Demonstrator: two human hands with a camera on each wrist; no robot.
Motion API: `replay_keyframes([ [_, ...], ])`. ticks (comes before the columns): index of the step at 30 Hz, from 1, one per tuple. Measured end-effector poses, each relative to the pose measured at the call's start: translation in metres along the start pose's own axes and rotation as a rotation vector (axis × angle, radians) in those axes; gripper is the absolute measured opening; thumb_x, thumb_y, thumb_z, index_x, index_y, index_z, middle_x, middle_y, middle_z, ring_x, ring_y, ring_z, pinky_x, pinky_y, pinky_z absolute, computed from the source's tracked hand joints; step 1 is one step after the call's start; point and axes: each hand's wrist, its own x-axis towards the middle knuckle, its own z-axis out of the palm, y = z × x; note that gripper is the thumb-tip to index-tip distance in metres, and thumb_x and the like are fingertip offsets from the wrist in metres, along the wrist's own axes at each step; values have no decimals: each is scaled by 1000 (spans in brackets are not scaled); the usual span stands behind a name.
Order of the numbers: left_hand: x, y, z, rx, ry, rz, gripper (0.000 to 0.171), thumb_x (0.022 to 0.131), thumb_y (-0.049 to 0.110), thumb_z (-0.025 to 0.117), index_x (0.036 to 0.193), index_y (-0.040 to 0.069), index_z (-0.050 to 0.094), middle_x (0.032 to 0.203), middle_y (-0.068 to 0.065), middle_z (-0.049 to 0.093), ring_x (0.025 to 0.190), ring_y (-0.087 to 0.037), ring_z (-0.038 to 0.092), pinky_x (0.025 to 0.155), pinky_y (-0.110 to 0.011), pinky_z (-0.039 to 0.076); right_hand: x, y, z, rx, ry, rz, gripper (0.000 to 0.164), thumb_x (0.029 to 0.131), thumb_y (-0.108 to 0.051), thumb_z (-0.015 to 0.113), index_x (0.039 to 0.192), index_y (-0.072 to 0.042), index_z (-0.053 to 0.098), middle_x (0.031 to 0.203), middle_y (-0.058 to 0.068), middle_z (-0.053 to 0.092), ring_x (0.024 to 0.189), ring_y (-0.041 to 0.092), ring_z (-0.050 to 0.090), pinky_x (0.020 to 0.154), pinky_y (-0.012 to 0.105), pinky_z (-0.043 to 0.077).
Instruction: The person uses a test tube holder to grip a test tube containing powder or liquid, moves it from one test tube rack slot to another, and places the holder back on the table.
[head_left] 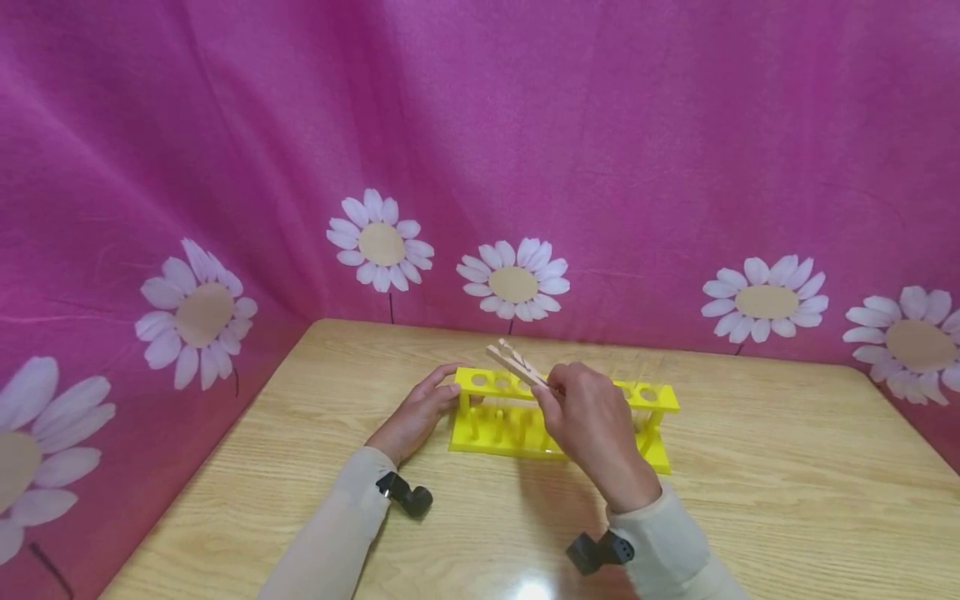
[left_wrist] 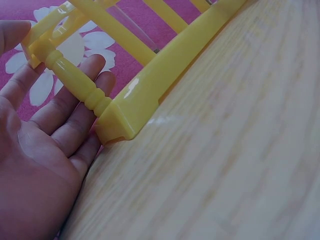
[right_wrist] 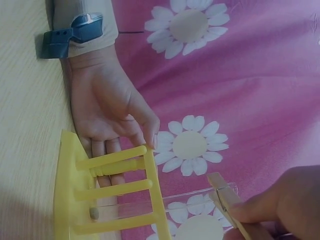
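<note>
Above the glossy yellow plastic rack point(head_left: 487, 443), our right fingers point(head_left: 551, 408) are pinching a wooden spring clothespin point(head_left: 515, 367); our left fingers point(left_wrist: 57, 106) are gripping the rack's end.

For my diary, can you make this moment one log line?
Left hand: holds end of yellow rack | Right hand: grips wooden clothespin | Clear tube: in rack, clothespin at its upper end | Clamped: unclear

Smooth glossy plastic rack point(left_wrist: 160, 75), clear glassy tube point(right_wrist: 185, 200), matt bare-wood clothespin point(head_left: 517, 365), wood-grained tabletop point(head_left: 750, 467) with slight sheen, matt cloth backdrop point(head_left: 637, 167)
</note>
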Motion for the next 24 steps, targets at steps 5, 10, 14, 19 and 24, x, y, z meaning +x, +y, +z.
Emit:
replay_keyframes([
  [5,0,0,0,3,9,-11,43,99,29,52,138,13,45,127,-11,59,125,-33,51,115,-48,18,0,1,-1,-13,46,-22,15,85,-21,74,80,-8,69,64,1,52,53,18,43,46,28,37],
  [10,-1,1,1,4,9,-7,43,99,28,52,138,14,45,125,-11,60,125,-33,51,115,-48,19,0,0,-3,-7,76,-31,15,85,-21,74,80,-8,68,65,1,52,53,18,43,46,28,37],
  [14,-1,2,2,3,11,0,42,98,28,52,138,15,46,124,-11,61,125,-33,51,114,-49,19,0,-1,-3,-2,78,-29,14,85,-21,73,80,-8,68,65,1,52,53,18,43,46,28,37],
  [19,-1,0,1,3,15,3,42,98,29,52,138,15,46,125,-11,61,125,-33,51,115,-50,19,0,0,-3,13,100,-42,14,85,-20,74,79,-7,68,65,2,51,52,18,42,45,28,36],
  [24,-1,-1,0,10,9,-7,43,97,34,54,137,20,48,124,-10,62,125,-30,51,115,-50,17,0,1,-4,21,134,-53,14,85,-18,74,79,-7,68,64,2,52,53,18,42,47,29,36],
])
